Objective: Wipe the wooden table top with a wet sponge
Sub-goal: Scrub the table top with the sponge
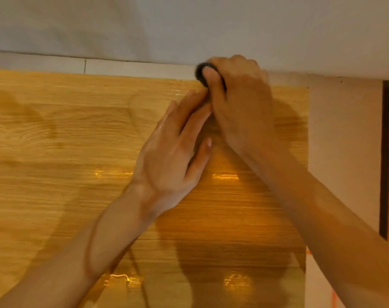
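Dark sponge [202, 73] in right hand [238, 101]

Table top [67, 134] is light wood with clear grain, glossy and wet-looking, glare patches near its near edge. Sponge [200, 73] in my right hand [240, 103] looks dark, matt, soft. My left hand [171, 156] has a slight wet sheen. Wall [189, 25] past the far edge is matt white.
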Motion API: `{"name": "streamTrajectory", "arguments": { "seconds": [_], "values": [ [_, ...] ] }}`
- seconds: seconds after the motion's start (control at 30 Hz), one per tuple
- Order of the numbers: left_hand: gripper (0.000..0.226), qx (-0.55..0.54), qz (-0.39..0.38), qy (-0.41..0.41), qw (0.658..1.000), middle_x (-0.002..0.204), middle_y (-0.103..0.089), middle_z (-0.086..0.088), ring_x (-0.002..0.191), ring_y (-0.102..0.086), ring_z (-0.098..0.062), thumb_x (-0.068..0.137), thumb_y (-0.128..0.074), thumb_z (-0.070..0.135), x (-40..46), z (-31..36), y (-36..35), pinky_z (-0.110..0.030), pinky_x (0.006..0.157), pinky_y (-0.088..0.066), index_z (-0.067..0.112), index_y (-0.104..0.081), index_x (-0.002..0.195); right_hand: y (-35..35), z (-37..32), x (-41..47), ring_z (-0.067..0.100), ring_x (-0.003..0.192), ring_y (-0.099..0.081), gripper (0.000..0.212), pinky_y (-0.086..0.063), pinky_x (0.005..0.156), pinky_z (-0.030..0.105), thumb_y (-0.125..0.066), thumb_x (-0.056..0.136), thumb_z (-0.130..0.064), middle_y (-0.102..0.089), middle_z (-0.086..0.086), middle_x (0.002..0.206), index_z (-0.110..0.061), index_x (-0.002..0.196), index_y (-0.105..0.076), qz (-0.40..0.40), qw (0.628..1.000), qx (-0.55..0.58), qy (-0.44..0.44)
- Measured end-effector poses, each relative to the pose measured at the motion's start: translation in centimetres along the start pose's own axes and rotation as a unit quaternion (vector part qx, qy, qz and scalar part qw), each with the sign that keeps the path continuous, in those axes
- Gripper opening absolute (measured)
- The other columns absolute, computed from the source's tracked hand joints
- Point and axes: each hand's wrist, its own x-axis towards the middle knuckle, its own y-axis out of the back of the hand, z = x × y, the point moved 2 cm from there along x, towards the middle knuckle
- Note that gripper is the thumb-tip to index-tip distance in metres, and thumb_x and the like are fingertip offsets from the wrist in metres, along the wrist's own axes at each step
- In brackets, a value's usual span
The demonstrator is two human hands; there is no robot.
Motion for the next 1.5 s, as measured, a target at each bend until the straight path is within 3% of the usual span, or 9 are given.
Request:
{"name": "streamTrajectory", "arguments": {
  "seconds": [0.1, 0.37, 0.6, 0.83, 0.93, 1.03, 1.17, 1.33, 1.5],
  "values": [
    [0.044, -0.071, -0.015, 0.008, 0.997, 0.156, -0.039, -0.015, 0.149, -0.035, -0.029, 0.105, -0.045, 0.017, -1.0, -1.5, 1.7, -0.053, 0.116, -0.037, 0.0, -0.049, 0.145, 0.3, 0.0, -0.4, 0.023, 0.114, -0.052, 0.038, -0.037, 0.099, 0.036, -0.037, 0.101, -0.031, -0.061, 0.004, 0.125, -0.019, 0.132, -0.057, -0.039, 0.998, 0.048, 0.001],
    [0.047, 0.014, 0.036, 0.113, 0.993, 0.159, -0.039, -0.006, 0.151, -0.032, -0.019, 0.103, -0.039, 0.015, -8.0, -11.2, 11.3, -0.05, 0.123, -0.027, 0.007, -0.047, 0.149, 1.5, -0.1, 0.7, 0.035, 0.091, -0.056, 0.044, -0.038, 0.078, 0.042, -0.028, 0.101, -0.036, -0.064, 0.01, 0.091, -0.013, 0.09, -0.064, -0.053, 0.992, -0.018, -0.111],
    [0.049, 0.077, 0.077, 0.14, 0.984, 0.165, -0.029, -0.005, 0.155, -0.023, -0.019, 0.108, -0.036, 0.021, -10.7, -18.2, 14.9, -0.047, 0.126, -0.02, 0.015, -0.034, 0.156, -3.5, -8.7, 3.5, 0.029, 0.095, -0.059, 0.04, -0.036, 0.072, 0.035, -0.03, 0.104, -0.037, -0.067, 0.006, 0.099, -0.018, 0.102, -0.065, -0.121, 0.993, -0.01, 0.0],
    [0.049, 0.074, 0.095, 0.147, 0.982, 0.162, -0.029, -0.001, 0.153, -0.027, -0.028, 0.106, -0.036, 0.019, -10.8, -18.2, 14.8, -0.053, 0.124, -0.024, 0.003, -0.038, 0.153, 1.1, -3.3, 0.8, 0.036, 0.086, -0.056, 0.046, -0.035, 0.069, 0.039, -0.032, 0.105, -0.037, -0.065, 0.015, 0.088, -0.012, 0.086, -0.065, -0.074, 0.993, 0.0, -0.093],
    [0.049, 0.07, 0.089, 0.157, 0.981, 0.162, -0.033, -0.014, 0.153, -0.027, -0.029, 0.105, -0.036, 0.018, -10.8, -17.8, 15.0, -0.058, 0.121, -0.026, 0.001, -0.04, 0.152, -1.0, -7.7, 1.8, 0.033, 0.08, -0.052, 0.047, -0.029, 0.066, 0.037, -0.032, 0.105, -0.034, -0.065, 0.013, 0.086, -0.013, 0.077, -0.063, -0.085, 0.991, 0.002, -0.102],
    [0.049, 0.063, 0.088, 0.157, 0.982, 0.162, -0.033, -0.014, 0.153, -0.026, -0.028, 0.106, -0.036, 0.019, -10.8, -17.7, 15.1, -0.059, 0.12, -0.027, 0.002, -0.04, 0.152, -5.1, -13.9, 3.9, 0.032, 0.096, -0.06, 0.036, -0.038, 0.068, 0.032, -0.038, 0.101, -0.031, -0.07, 0.01, 0.103, -0.019, 0.105, -0.071, -0.126, 0.989, 0.005, -0.078],
    [0.049, 0.075, 0.085, 0.146, 0.983, 0.163, -0.032, -0.014, 0.153, -0.028, -0.029, 0.107, -0.036, 0.021, -10.8, -18.0, 15.2, -0.059, 0.119, -0.029, 0.002, -0.039, 0.152, -8.4, -20.4, 4.7, 0.026, 0.08, -0.058, 0.037, -0.031, 0.058, 0.033, -0.035, 0.102, -0.028, -0.062, 0.003, 0.078, -0.016, 0.09, -0.068, -0.107, 0.994, 0.025, -0.016],
    [0.048, 0.065, 0.091, 0.133, 0.985, 0.162, -0.033, -0.017, 0.153, -0.027, -0.031, 0.107, -0.039, 0.017, -10.9, -18.4, 15.0, -0.053, 0.124, -0.022, -0.001, -0.04, 0.151, -5.7, -14.8, 3.3, 0.031, 0.095, -0.06, 0.04, -0.046, 0.08, 0.041, -0.04, 0.101, -0.038, -0.07, 0.012, 0.099, -0.01, 0.099, -0.068, -0.101, 0.991, 0.081, -0.036],
    [0.048, 0.051, 0.099, 0.141, 0.984, 0.162, -0.032, -0.016, 0.153, -0.026, -0.032, 0.107, -0.037, 0.019, -10.9, -18.4, 15.1, -0.041, 0.129, -0.012, -0.002, -0.041, 0.15, -2.5, -10.3, 1.4, 0.04, 0.093, -0.058, 0.044, -0.041, 0.077, 0.043, -0.036, 0.102, -0.033, -0.067, 0.023, 0.097, -0.004, 0.091, -0.066, -0.025, 0.989, -0.005, -0.146]
  ]
}}
